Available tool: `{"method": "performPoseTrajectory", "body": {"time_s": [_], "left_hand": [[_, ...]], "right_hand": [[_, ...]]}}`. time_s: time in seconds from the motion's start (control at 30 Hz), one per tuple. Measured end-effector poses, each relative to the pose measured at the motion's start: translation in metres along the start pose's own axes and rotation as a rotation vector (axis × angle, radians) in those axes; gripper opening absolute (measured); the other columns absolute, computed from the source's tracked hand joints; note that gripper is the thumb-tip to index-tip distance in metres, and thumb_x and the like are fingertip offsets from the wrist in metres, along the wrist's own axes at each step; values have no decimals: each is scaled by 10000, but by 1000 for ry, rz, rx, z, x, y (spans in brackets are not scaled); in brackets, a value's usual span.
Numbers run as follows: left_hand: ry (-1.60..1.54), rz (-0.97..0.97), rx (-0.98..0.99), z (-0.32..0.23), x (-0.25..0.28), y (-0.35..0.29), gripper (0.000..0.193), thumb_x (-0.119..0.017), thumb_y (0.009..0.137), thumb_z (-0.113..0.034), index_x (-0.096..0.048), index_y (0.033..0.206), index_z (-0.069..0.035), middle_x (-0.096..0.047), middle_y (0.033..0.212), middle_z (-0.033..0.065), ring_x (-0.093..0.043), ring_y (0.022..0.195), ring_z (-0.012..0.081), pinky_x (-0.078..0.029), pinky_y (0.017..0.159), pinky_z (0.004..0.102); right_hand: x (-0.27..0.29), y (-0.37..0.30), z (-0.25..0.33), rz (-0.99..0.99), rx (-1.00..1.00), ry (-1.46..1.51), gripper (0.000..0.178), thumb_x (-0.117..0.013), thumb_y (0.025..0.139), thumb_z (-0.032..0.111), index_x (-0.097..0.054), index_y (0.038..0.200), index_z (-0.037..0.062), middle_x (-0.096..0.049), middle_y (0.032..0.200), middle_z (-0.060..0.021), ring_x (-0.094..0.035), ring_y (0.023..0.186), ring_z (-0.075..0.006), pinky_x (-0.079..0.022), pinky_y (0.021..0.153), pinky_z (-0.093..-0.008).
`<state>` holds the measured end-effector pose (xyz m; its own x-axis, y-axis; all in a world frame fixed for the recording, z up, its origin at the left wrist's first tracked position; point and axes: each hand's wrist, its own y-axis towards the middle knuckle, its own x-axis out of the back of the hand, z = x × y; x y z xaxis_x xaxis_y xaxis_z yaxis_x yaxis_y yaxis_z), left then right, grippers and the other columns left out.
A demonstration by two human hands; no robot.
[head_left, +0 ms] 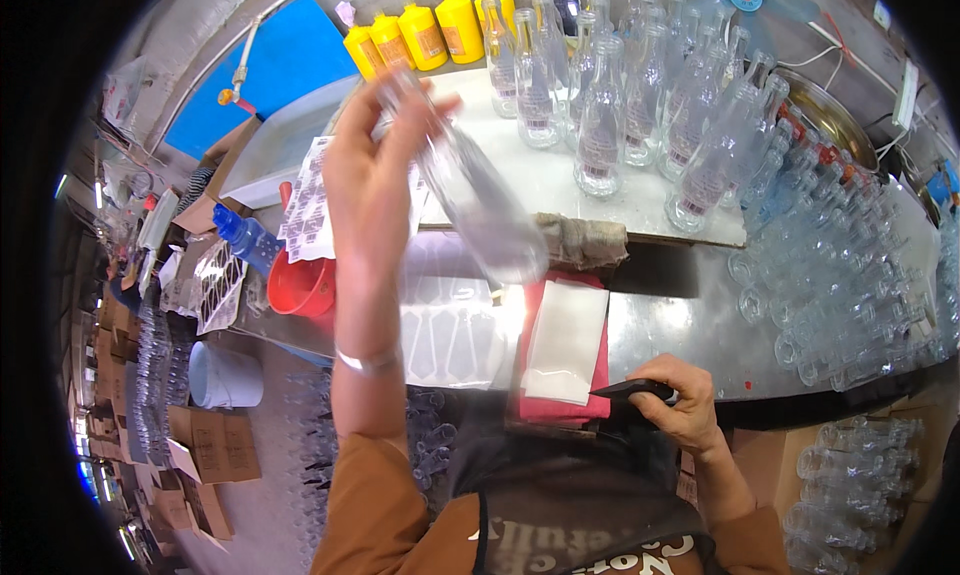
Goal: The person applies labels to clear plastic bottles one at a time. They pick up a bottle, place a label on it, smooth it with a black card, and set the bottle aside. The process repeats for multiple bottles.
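Raised above the bench, my left hand [372, 160] is closed round the neck of a clear glass bottle [482, 207], which slants down to the right and is blurred by motion. My right hand [680, 405] grips a flat black scraper [634, 388] low at the bench's front edge. The scraper's tip reaches the corner of a folded white cloth [567, 340], which lies on a red cloth [538, 409]. Left of these, a sheet of clear stickers [450, 335] rests on the metal top. A rolled beige cloth [582, 241] sits just beyond the bottle's base.
Several labelled bottles [600, 125] stand on a white board [548, 180]. Many bottles [840, 285] lie piled at the right, more in a box [850, 485] below. Yellow containers [421, 37] line the back. A red bucket [302, 287] and printed label sheets [308, 205] are at left.
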<state>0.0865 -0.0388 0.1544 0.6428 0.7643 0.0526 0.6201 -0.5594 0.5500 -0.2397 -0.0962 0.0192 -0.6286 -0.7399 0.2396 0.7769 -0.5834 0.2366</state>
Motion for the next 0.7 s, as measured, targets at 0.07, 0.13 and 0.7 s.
{"method": "performPoseTrajectory", "body": {"time_s": [0.07, 0.13, 0.7], "left_hand": [[62, -14, -113, 19, 3, 52, 475, -630, 1021, -229, -520, 1374, 68, -659, 1211, 169, -700, 1103, 242, -553, 925, 288], [233, -24, -202, 57, 15, 98, 460, -651, 1009, -229, -540, 1352, 58, -665, 1192, 151, -706, 1091, 227, -557, 913, 284], [775, -118, -258, 334, 48, 323, 489, -708, 936, -429, -684, 1249, -53, -725, 1146, 124, -678, 1046, 245, -519, 925, 348]], "right_hand": [[-1, 3, -3, 3, 26, -29, 172, -750, 815, 33, -745, 986, 11, -708, 864, -101, -652, 720, -181, -499, 642, -282], [-6, 7, -7, 18, 31, -24, 169, -749, 817, 35, -747, 985, 22, -705, 854, -104, -657, 712, -199, -505, 636, -294], [5, 18, -51, -106, -229, -51, 281, -672, 925, 95, -675, 1197, 24, -712, 1069, -151, -693, 966, -234, -533, 866, -327]]}}
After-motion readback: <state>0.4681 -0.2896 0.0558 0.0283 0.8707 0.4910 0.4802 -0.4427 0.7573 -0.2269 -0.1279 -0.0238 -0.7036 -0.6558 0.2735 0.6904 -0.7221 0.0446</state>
